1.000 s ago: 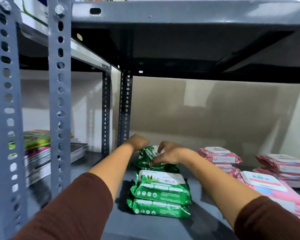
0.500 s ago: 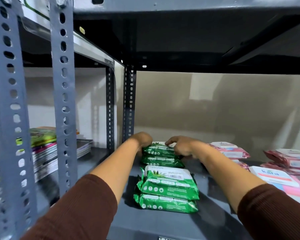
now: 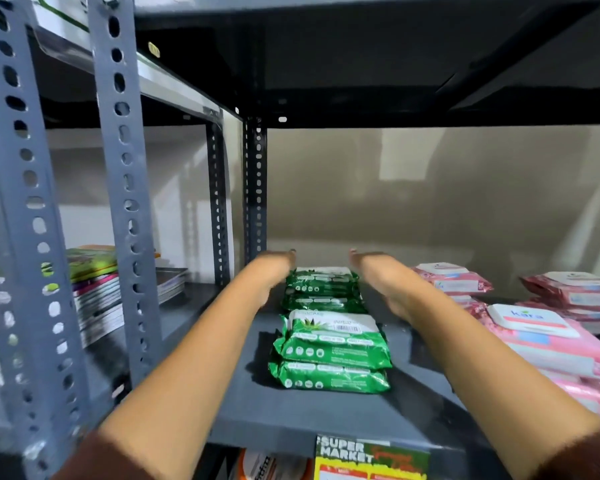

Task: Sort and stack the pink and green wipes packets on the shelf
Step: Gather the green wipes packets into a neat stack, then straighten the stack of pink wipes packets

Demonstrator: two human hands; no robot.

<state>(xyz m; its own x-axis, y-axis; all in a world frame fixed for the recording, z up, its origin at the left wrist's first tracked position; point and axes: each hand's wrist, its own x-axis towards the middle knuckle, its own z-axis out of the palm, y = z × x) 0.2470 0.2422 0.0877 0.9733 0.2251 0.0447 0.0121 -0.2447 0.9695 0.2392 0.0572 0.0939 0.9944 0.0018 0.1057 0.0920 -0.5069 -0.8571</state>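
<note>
1. The green packets look sorted: a rear stack (image 3: 323, 289) of two sits at the back of the shelf (image 3: 326, 414), and a front stack (image 3: 331, 351) of two sits just before it, in one line.
2. The left hand (image 3: 274, 275) and right hand (image 3: 381, 278) flank the rear stack, one at each side. Both are blurred; the fingers look spread and hold nothing. I cannot tell whether they touch the packets.
3. The pink packets (image 3: 548, 337) lie at the right of the shelf in several loose heaps, some askew. My judgement: the green half is about done, and the pink still needs squaring into neat stacks.
4. Writing: the lid of the near pink packet reads "kara". The top front green packet carries a barcode and a leaf picture; its brand word is too blurred to read.
5. A sign (image 3: 371, 459) on the shelf's front edge reads "SUPER MARKET".
6. Books (image 3: 94, 289) are piled in the bay to the left.
</note>
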